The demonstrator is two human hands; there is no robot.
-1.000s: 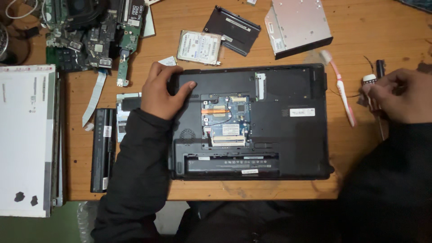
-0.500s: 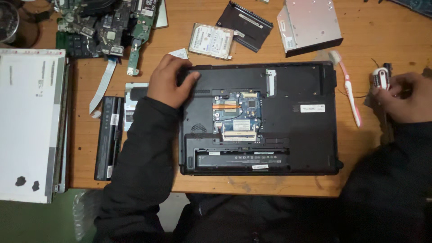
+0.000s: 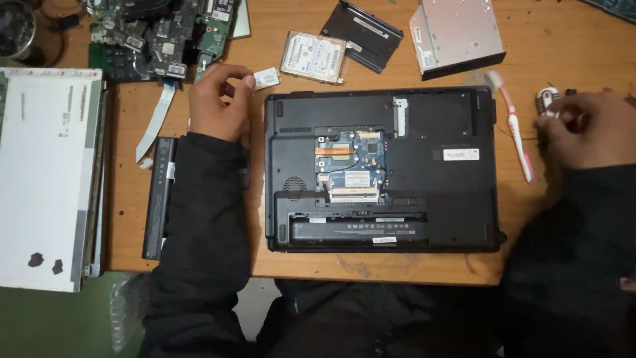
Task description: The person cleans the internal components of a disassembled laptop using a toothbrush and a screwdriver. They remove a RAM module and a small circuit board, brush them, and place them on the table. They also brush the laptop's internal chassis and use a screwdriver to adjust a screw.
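Head view: left hand fingers pinch a small card beside the open laptop; right hand fingers curl round a small part near the toothbrush.

— What's the setting here?
— A wooden table, warm orange-brown, scuffed and stained near its six o'clock edge, fills most of the view under soft, even light.
— And beyond it?
— Down at seven o'clock, a dull green floor shows past the table's edge. No walls or windows in shot.
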